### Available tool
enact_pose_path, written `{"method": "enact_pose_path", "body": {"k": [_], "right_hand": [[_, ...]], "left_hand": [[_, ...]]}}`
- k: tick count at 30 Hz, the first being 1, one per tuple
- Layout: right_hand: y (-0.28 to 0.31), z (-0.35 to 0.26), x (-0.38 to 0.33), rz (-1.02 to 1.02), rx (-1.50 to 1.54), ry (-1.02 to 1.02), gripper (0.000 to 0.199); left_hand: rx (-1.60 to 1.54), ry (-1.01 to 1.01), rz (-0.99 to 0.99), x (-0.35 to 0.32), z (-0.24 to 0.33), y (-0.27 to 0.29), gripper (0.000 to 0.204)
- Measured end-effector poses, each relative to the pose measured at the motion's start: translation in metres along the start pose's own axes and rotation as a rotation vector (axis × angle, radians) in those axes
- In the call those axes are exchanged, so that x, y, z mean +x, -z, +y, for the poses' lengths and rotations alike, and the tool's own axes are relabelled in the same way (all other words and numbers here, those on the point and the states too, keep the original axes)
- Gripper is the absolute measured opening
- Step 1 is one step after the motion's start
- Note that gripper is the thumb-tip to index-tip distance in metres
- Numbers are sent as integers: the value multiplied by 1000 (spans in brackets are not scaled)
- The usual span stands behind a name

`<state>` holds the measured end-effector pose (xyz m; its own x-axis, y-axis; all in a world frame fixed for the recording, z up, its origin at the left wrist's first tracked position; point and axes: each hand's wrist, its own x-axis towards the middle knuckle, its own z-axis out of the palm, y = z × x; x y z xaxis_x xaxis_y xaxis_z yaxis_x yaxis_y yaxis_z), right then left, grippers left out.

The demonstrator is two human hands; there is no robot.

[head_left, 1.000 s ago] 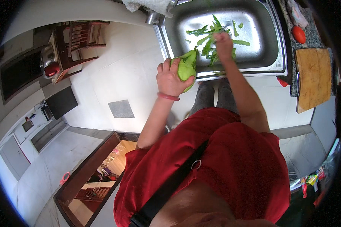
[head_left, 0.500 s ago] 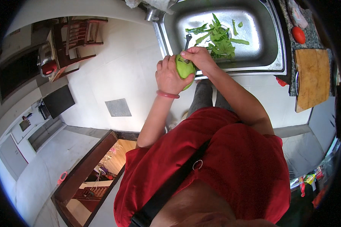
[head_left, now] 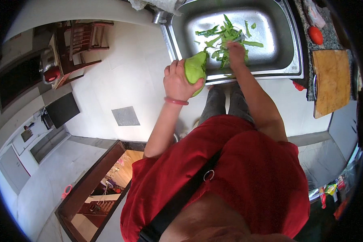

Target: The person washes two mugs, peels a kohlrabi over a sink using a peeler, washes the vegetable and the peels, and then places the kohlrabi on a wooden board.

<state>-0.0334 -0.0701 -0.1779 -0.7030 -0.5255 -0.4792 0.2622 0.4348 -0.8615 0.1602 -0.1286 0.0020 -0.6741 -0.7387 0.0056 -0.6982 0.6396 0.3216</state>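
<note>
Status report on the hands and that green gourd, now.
Left hand gripping green gourd at sink edge. Right hand over green peelings in basin, holding what looks like a peeler. Nothing between the hands.

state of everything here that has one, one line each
green gourd: partly peeled, held at the sink's front edge
left hand: gripping the gourd
right hand: over the sink, closed on a small metal tool, likely a peeler
green peelings: loose strips scattered in the basin
steel sink: no standing water visible
wooden cutting board: lying flat
tomato: whole
</note>
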Motion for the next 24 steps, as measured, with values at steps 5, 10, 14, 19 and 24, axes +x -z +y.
{"method": "enact_pose_path", "body": {"k": [5,10,14,19,24], "right_hand": [[-12,-2,-5,-168,419,-240,15],[-54,-48,-43,-411,1179,-476,14],[-62,-45,-39,-354,1091,-501,15],[-68,-54,-38,-318,1007,-488,16],[-48,-50,-15,-181,514,-144,12]], "left_hand": [[-87,17,-71,6,-8,1,65],[-822,480,-366,17,-38,-3,64],[-783,470,-269,14,-51,-7,64],[-9,-132,-108,14,-1,10,77],[-35,-26,-80,12,2,6,76]]}}
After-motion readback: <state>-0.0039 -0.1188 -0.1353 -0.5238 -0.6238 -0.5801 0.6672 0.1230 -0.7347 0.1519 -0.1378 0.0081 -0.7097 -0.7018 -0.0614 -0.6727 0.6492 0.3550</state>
